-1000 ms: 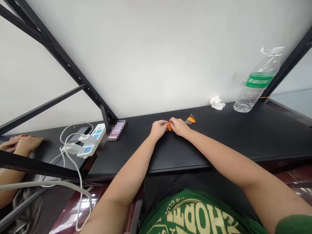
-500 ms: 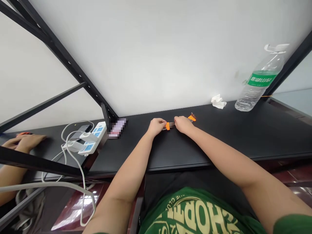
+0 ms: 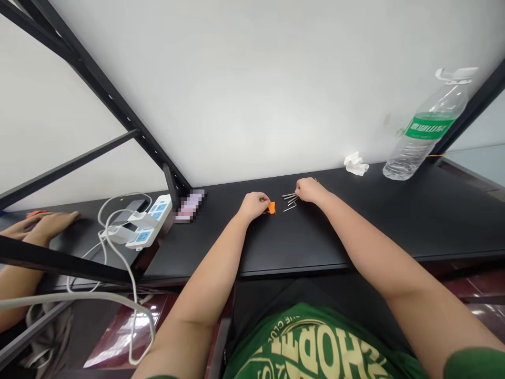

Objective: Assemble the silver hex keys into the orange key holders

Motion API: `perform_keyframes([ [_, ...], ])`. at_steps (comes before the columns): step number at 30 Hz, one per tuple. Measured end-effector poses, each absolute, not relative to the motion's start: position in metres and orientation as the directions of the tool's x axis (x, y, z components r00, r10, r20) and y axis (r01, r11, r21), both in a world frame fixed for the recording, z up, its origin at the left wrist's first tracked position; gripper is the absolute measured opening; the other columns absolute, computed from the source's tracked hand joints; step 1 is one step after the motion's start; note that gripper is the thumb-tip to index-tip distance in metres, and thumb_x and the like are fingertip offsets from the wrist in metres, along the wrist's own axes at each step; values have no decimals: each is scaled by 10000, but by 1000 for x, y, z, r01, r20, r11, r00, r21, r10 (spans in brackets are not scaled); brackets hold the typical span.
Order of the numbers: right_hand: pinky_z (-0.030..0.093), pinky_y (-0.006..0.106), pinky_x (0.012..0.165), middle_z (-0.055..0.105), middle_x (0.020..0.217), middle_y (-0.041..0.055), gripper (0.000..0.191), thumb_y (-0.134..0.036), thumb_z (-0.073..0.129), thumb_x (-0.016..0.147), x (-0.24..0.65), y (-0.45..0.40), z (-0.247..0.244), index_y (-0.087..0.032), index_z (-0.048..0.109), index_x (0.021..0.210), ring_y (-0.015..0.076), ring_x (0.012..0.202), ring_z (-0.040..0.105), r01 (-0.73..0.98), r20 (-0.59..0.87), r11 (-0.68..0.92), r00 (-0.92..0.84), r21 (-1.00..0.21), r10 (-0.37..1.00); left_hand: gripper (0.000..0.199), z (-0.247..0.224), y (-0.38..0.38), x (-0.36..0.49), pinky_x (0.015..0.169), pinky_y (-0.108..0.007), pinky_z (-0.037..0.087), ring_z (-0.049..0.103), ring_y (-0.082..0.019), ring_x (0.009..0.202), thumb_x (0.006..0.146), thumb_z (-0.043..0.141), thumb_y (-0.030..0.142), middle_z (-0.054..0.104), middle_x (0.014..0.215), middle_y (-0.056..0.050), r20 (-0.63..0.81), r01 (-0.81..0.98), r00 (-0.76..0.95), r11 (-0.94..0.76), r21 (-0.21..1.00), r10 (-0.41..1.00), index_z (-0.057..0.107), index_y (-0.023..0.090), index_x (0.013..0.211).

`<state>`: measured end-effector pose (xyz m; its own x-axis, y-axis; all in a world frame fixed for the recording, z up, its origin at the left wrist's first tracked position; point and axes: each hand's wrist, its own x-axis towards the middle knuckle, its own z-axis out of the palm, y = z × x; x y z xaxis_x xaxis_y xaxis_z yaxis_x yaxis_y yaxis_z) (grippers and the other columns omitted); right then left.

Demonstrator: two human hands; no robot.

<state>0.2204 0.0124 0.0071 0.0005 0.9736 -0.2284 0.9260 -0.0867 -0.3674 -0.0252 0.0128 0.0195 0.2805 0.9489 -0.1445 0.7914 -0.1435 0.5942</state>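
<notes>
My left hand (image 3: 253,206) is closed, its thumb and fingers pinching a small orange holder (image 3: 272,207) just above the black tabletop. Thin metal ends show by the holder. To the right, my right hand (image 3: 311,190) is closed round a bunch of hex keys (image 3: 291,196), whose silver shafts fan out leftward from the fingers. One bent hex key (image 3: 290,208) lies below the bunch, close to the hand; whether the fingers touch it I cannot tell. The far ends of the bunch are mostly hidden behind my right hand. A gap separates the holder from the keys.
On the left stand a white power strip (image 3: 152,223) with plugs and cables, a phone (image 3: 132,210) and a black metal frame (image 3: 118,113). Another person's hands (image 3: 47,226) are at far left. Crumpled tissue (image 3: 355,164) and a large water bottle (image 3: 424,129) stand back right.
My right hand has moved right with the hex keys, whose shafts have come out of the orange holder in my left hand. One key now lies apart from the bunch. The left hand has barely moved.
</notes>
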Motion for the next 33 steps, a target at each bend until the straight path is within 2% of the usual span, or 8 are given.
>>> perform_keyframes([
  [5, 478, 330, 809, 706, 993, 144, 252, -398, 604, 960, 222, 15, 6, -177, 714, 910, 250, 912, 665, 919, -242, -102, 7, -380, 970, 177, 20, 13, -25, 689, -249, 503, 655, -158, 743, 830, 651, 300, 746, 840, -22, -155, 800, 264, -126, 587, 952, 794, 210, 881],
  [11, 455, 317, 773, 682, 1122, 144, 347, -469, 539, 996, 222, 11, 6, -201, 655, 1182, 242, 920, 640, 901, -182, -138, 67, -411, 981, 179, 23, 13, -25, 720, -255, 499, 655, -161, 802, 851, 653, 324, 743, 878, -21, -151, 800, 263, -128, 586, 953, 787, 214, 894],
  [13, 438, 306, 774, 684, 1110, 120, 267, -392, 560, 978, 227, 6, 9, -210, 671, 1139, 228, 920, 628, 902, -153, -83, 19, -424, 988, 172, 25, 13, -27, 724, -254, 502, 647, -155, 797, 839, 663, 312, 732, 874, -17, -155, 791, 287, -143, 595, 945, 783, 216, 917],
  [15, 417, 286, 770, 680, 1113, 86, 173, -288, 594, 930, 234, 0, 13, -224, 704, 1048, 204, 930, 615, 900, -150, 39, -115, -433, 982, 180, 27, 12, -29, 717, -253, 505, 626, -145, 764, 818, 675, 280, 709, 859, -17, -165, 775, 331, -168, 609, 929, 775, 210, 949],
  [18, 396, 266, 743, 657, 1158, 59, 171, -192, 627, 860, 244, -8, 16, -237, 730, 988, 179, 934, 596, 890, -207, 168, -275, -423, 939, 228, 29, 12, -32, 725, -253, 515, 592, -128, 753, 791, 692, 250, 677, 933, -27, -144, 739, 409, -233, 633, 901, 768, 204, 1001],
  [22, 390, 261, 723, 653, 1159, 47, 209, -152, 639, 835, 250, -9, 17, -242, 730, 1002, 168, 907, 591, 905, -269, 164, -283, -391, 921, 294, 29, 10, -37, 795, -273, 528, 588, -141, 849, 748, 760, 304, 640, 1103, -34, -128, 695, 517, -328, 639, 846, 765, 237, 1034],
  [26, 405, 244, 726, 680, 1115, 47, 192, -164, 634, 848, 245, -7, 20, -226, 729, 1003, 163, 905, 613, 910, -300, 161, -287, -383, 910, 366, 29, 8, -39, 872, -319, 537, 601, -182, 952, 711, 824, 399, 630, 1135, -38, -149, 683, 581, -379, 624, 800, 743, 249, 1034],
  [33, 446, 277, 714, 700, 1014, 110, 108, -185, 631, 831, 226, -12, 24, -174, 693, 919, 215, 849, 651, 962, -352, 123, -205, -242, 913, 323, 27, 8, -37, 865, -331, 534, 597, -179, 932, 726, 809, 363, 621, 1127, -34, -139, 686, 599, -415, 598, 789, 714, 247, 1013],
])
